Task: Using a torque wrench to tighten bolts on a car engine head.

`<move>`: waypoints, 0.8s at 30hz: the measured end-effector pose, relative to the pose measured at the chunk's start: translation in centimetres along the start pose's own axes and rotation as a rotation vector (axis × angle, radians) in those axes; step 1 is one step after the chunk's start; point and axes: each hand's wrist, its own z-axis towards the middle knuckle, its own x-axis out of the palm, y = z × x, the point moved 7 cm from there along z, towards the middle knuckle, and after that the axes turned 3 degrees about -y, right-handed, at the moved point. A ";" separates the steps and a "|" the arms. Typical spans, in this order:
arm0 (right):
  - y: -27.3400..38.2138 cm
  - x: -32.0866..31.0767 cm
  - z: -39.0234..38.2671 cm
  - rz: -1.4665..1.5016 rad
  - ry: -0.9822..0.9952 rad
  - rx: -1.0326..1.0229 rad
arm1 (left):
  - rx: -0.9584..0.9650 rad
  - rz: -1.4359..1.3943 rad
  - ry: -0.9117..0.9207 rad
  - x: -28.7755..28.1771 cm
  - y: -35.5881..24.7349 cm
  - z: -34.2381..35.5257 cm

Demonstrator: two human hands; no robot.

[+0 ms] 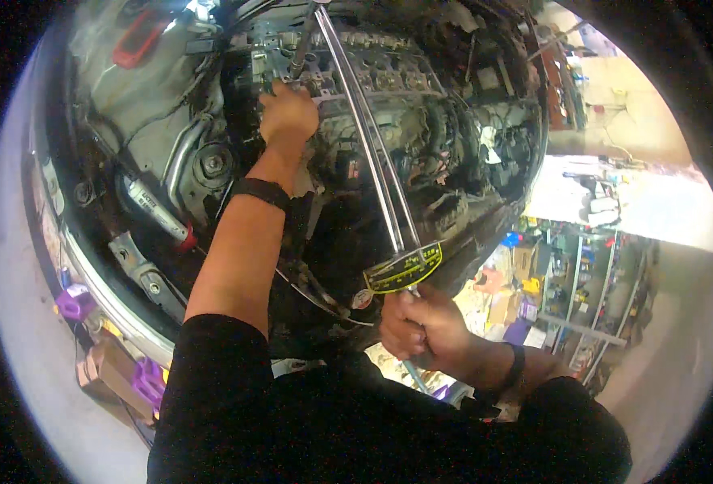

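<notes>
My right hand [425, 329] is closed around the handle of a beam torque wrench [362, 137]. Its two long chrome rods slant up and left across the engine bay, and a black and yellow curved scale [405, 270] sits just above my fist. The wrench's head is at the top edge of the view, where a dark extension bar [302, 44] drops toward the open cylinder head [372, 73]. My left hand [289, 117] rests on the near left end of the cylinder head, its fingers bent and slightly apart. The fingertips' exact contact is partly hidden.
A silver tube with a red cap [158, 211] lies along the left of the bay. A red-framed object [137, 39] is at the upper left. Purple jugs [148, 385] and a cardboard box [112, 379] stand beyond the fender. Stocked shelves [586, 278] are at right.
</notes>
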 end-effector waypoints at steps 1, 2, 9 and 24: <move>-0.5 1.2 0.4 -0.009 0.026 0.005 | 0.045 0.082 -0.048 0.1 1.4 1.8; -1.0 2.5 0.8 -0.015 0.032 0.008 | 0.095 0.156 -0.078 1.7 3.6 4.5; -1.7 3.5 0.7 -0.007 0.009 -0.076 | 0.050 0.066 -0.058 1.0 2.2 2.5; 1.6 0.3 -0.1 -0.342 -0.126 -0.121 | 0.301 0.420 -0.050 3.0 4.9 7.7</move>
